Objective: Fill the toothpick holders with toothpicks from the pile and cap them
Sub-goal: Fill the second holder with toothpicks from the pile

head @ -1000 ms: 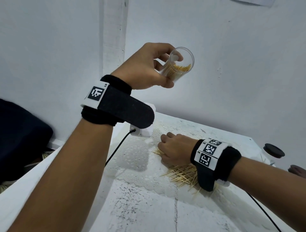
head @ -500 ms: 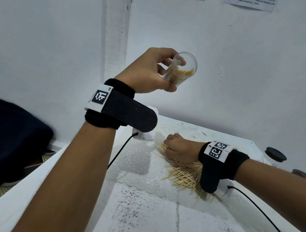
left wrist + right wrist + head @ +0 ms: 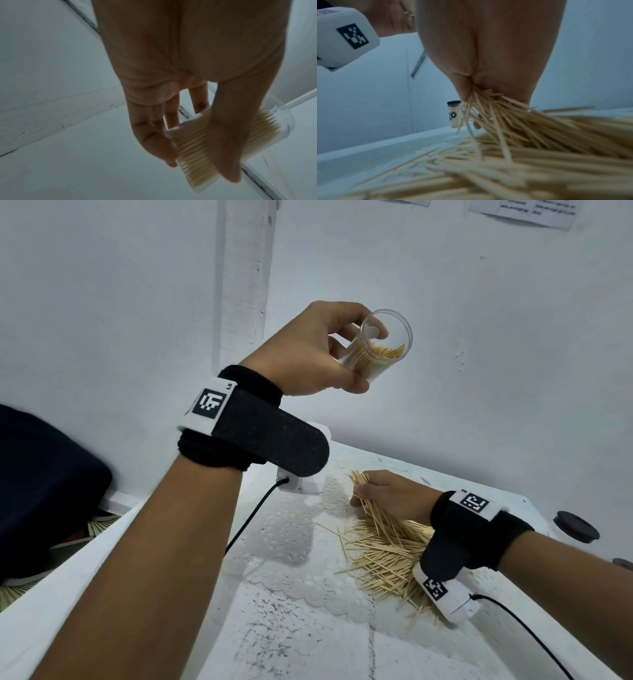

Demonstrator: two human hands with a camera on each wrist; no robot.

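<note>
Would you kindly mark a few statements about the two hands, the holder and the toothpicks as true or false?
1. The left hand holds a clear holder up off the table. True.
2. That holder is empty. False: it is partly filled with toothpicks.
3. The right hand grips a bunch of toothpicks at the pile. True.
4. The held holder has its cap on. False: its mouth is open.
5. A dark cap lies on the table's far right. True.

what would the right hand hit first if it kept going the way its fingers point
Probably the capped holder, which stands just beyond the right hand and its bunch of toothpicks in the wrist view; depth is unclear, so it may pass beside it.
</note>
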